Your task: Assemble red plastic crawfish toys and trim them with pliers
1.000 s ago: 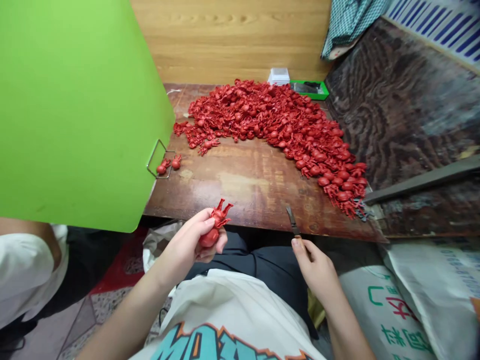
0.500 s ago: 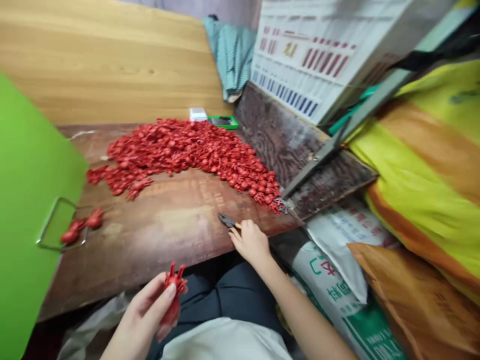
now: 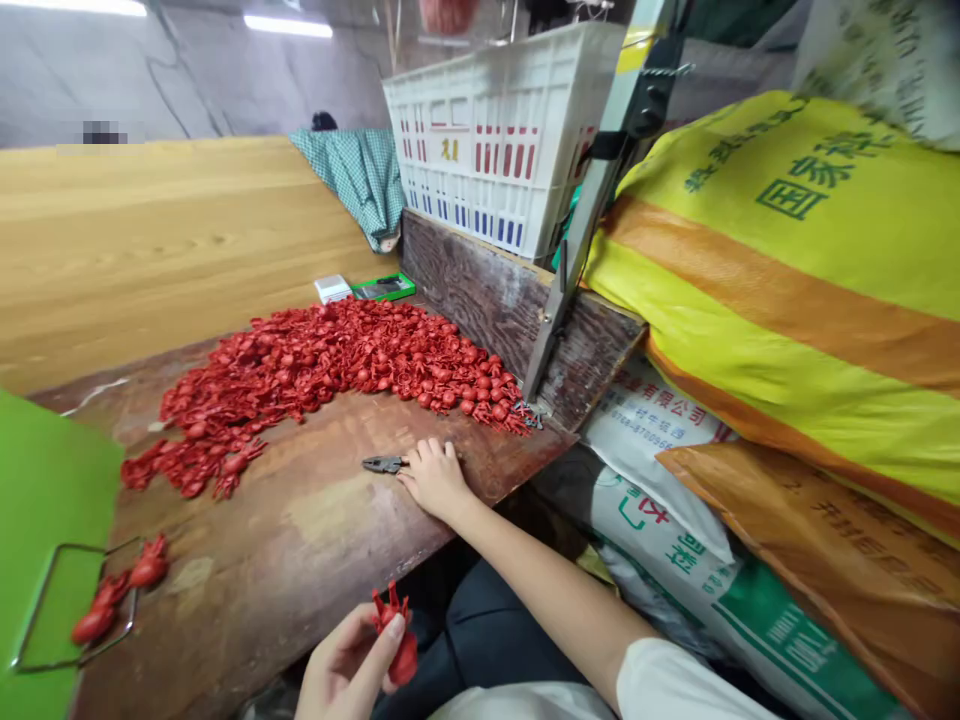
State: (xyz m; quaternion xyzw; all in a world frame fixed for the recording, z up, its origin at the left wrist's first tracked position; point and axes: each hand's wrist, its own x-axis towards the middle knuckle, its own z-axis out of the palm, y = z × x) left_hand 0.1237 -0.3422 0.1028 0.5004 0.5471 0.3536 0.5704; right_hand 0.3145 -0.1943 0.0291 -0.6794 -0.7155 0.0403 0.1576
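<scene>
My left hand point(image 3: 349, 660) is closed on a red octopus-shaped plastic piece point(image 3: 403, 655), pinched between thumb and fingers in front of the table edge. Its round end points down and its prongs stick up. My right hand point(image 3: 436, 482) lies low over the table with its fingers around the handles of a pair of pliers point(image 3: 384, 465); the handles are mostly hidden under it. The dark jaws point left. Beyond both hands spreads a big curved pile of like red pieces point(image 3: 352, 350) on the brown wooden table point(image 3: 330, 510).
At left, a few red pieces point(image 3: 150, 565) lie by a wire handle on a green panel point(image 3: 45, 520). A metal bar point(image 3: 555, 310) rises at the right corner. Behind stand a white crate point(image 3: 487, 150) and a green-rimmed tray point(image 3: 409, 288). Sacks point(image 3: 780, 270) crowd the right side.
The view has turned to the right and tilted up. My right hand and the pliers have moved further in over the table. My left hand still holds the red piece.
</scene>
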